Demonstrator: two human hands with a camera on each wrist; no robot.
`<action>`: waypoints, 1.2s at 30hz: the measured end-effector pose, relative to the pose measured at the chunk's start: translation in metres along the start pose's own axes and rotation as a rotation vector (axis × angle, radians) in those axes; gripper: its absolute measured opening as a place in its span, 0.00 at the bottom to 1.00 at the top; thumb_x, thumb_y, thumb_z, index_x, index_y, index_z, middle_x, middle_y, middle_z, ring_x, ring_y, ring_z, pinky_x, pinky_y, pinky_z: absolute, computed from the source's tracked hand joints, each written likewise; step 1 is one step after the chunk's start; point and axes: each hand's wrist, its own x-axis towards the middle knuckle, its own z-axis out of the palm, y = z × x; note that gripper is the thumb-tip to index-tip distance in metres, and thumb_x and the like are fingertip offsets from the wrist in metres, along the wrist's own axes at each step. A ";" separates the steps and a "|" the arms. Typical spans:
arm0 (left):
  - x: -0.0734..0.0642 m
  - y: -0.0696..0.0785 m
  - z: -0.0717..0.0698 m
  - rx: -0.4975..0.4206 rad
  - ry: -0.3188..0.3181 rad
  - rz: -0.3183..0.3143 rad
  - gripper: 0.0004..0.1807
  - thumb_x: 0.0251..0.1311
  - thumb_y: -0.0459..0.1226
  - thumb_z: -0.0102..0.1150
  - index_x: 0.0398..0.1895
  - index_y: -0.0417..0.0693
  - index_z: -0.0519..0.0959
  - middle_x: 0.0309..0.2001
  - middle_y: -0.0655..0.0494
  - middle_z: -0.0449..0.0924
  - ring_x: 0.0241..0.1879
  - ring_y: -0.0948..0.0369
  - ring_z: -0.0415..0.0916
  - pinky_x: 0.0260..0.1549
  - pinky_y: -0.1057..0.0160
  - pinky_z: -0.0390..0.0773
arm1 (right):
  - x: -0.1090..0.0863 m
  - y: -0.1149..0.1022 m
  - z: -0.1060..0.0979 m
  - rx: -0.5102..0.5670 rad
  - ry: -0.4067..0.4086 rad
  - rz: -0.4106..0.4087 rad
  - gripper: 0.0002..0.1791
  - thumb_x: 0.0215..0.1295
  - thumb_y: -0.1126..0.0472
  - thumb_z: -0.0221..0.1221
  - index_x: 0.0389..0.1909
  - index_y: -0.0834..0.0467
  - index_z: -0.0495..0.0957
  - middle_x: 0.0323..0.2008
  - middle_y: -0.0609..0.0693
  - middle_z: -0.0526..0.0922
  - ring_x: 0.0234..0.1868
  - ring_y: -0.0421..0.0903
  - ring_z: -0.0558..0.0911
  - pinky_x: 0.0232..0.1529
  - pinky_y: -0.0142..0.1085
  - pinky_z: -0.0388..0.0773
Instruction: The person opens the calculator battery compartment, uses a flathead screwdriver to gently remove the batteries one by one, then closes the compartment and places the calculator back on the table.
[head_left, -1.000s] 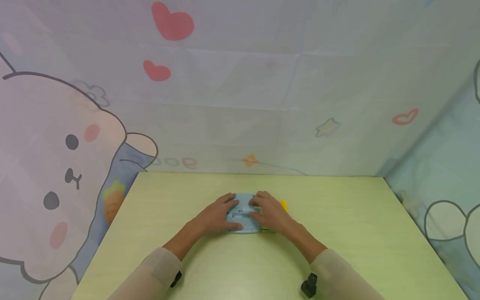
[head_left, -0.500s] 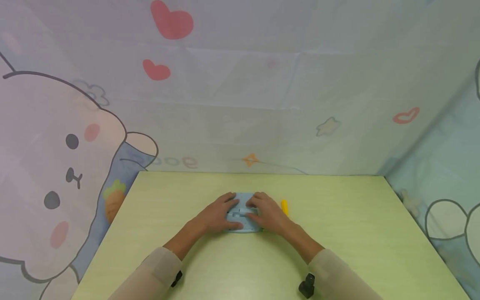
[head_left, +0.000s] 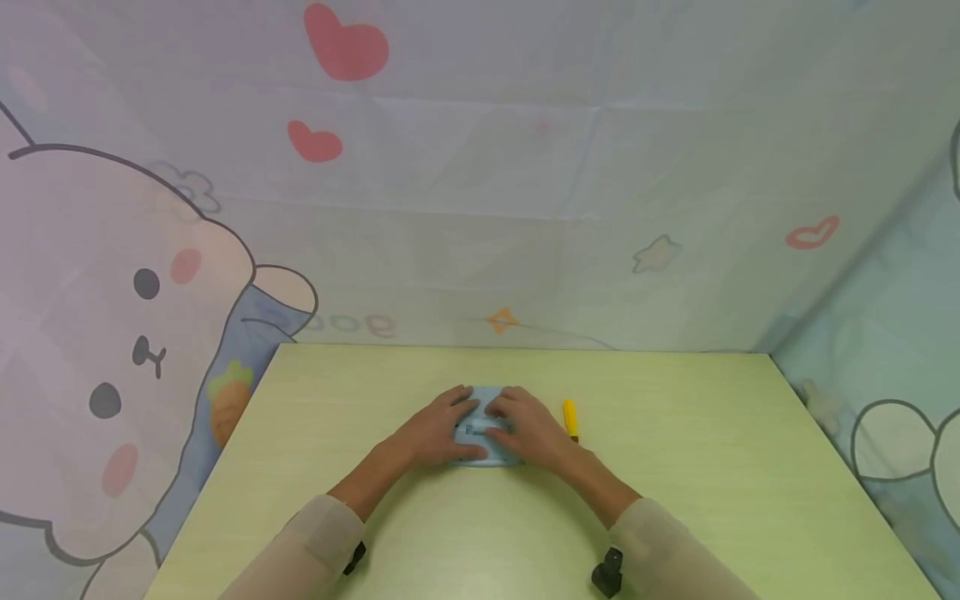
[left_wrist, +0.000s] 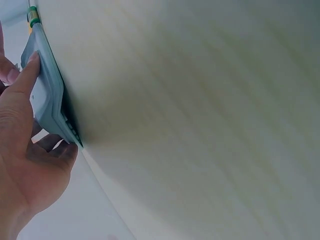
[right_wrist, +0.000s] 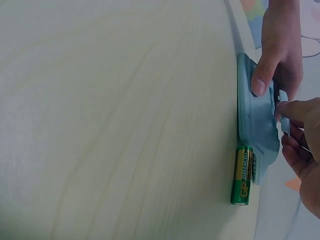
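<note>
A light-blue plastic device (head_left: 491, 454) lies with its back up on the table. My left hand (head_left: 435, 429) grips its left side. In the left wrist view the thumb lies along the back of the device (left_wrist: 49, 90), and other fingers curl at its edge. My right hand (head_left: 534, 429) pinches a small light-blue battery cover (right_wrist: 285, 122) between thumb and fingers, close over the middle of the back. In the right wrist view a green and gold battery (right_wrist: 242, 175) lies on the table beside the device; my right hand hides it from the head view.
A yellow-handled tool (head_left: 571, 417) with a dark end lies on the table just right of my right hand. The pale wooden table (head_left: 675, 433) meets a printed cloth backdrop (head_left: 480, 167) at its far edge.
My right hand has moved left over the device with the battery cover, uncovering more of the yellow-handled tool. My left hand has stayed in place on the device.
</note>
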 end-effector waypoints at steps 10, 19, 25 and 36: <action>0.000 0.000 0.000 -0.007 -0.005 -0.003 0.51 0.63 0.61 0.71 0.80 0.40 0.66 0.83 0.43 0.55 0.82 0.44 0.51 0.70 0.45 0.69 | 0.002 -0.001 0.007 0.006 0.026 -0.038 0.13 0.65 0.62 0.75 0.47 0.61 0.86 0.44 0.50 0.82 0.49 0.48 0.79 0.57 0.45 0.79; 0.000 0.001 -0.001 -0.025 -0.003 0.001 0.50 0.64 0.59 0.72 0.80 0.39 0.66 0.82 0.41 0.56 0.81 0.42 0.53 0.71 0.44 0.68 | 0.003 -0.003 0.009 0.006 0.022 -0.020 0.13 0.66 0.62 0.74 0.47 0.61 0.85 0.44 0.50 0.82 0.51 0.49 0.78 0.58 0.45 0.79; -0.001 0.003 -0.003 -0.029 -0.004 -0.006 0.50 0.64 0.59 0.72 0.80 0.40 0.66 0.82 0.42 0.55 0.81 0.42 0.54 0.70 0.44 0.68 | 0.003 -0.003 0.010 0.006 0.030 -0.031 0.13 0.66 0.62 0.74 0.48 0.62 0.85 0.44 0.51 0.82 0.50 0.49 0.78 0.56 0.45 0.79; 0.000 0.000 0.000 -0.011 -0.005 -0.001 0.51 0.64 0.61 0.71 0.80 0.40 0.66 0.82 0.42 0.56 0.82 0.43 0.52 0.71 0.44 0.68 | 0.005 0.000 0.014 -0.011 0.028 -0.023 0.13 0.65 0.62 0.74 0.48 0.61 0.85 0.43 0.50 0.81 0.49 0.48 0.78 0.56 0.44 0.79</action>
